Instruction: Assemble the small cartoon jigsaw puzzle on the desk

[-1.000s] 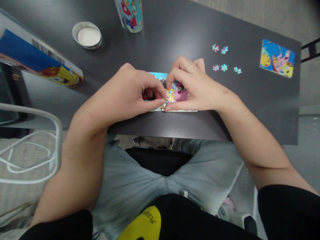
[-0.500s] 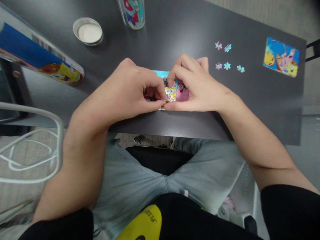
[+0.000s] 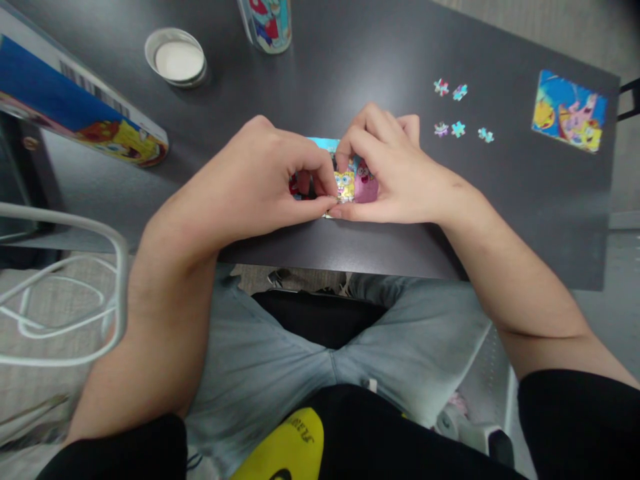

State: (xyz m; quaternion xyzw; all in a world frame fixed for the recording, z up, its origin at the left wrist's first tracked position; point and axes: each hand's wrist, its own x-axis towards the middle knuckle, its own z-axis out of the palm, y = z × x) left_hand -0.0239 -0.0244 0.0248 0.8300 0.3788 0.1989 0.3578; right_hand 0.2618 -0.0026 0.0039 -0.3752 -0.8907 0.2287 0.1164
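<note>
A small, partly assembled jigsaw puzzle [image 3: 366, 189] lies flat near the table's front edge, showing a yellow square cartoon face and a pink figure. Its left part and much of its rim are hidden by my hands. My left hand [image 3: 285, 173] is closed in a pinch at the puzzle's lower edge; a puzzle piece seems to be between thumb and index finger, mostly covered. From the other side, my right hand [image 3: 387, 170] grips the puzzle, its curled index finger on the picture and its thumb along the lower edge. Both thumb tips nearly meet.
Several loose puzzle pieces [image 3: 459, 129] lie right of my hands. A picture card [image 3: 570, 110] is at the table's right end. At the back left stand a round lid [image 3: 177, 60], a clear printed canister [image 3: 273, 27] and a large printed tube [image 3: 120, 133]. A white cable [image 3: 120, 287] hangs left.
My left thumb and fingertips have shifted slightly right along the puzzle's lower edge. The right hand keeps its grip. The view has moved slightly.
</note>
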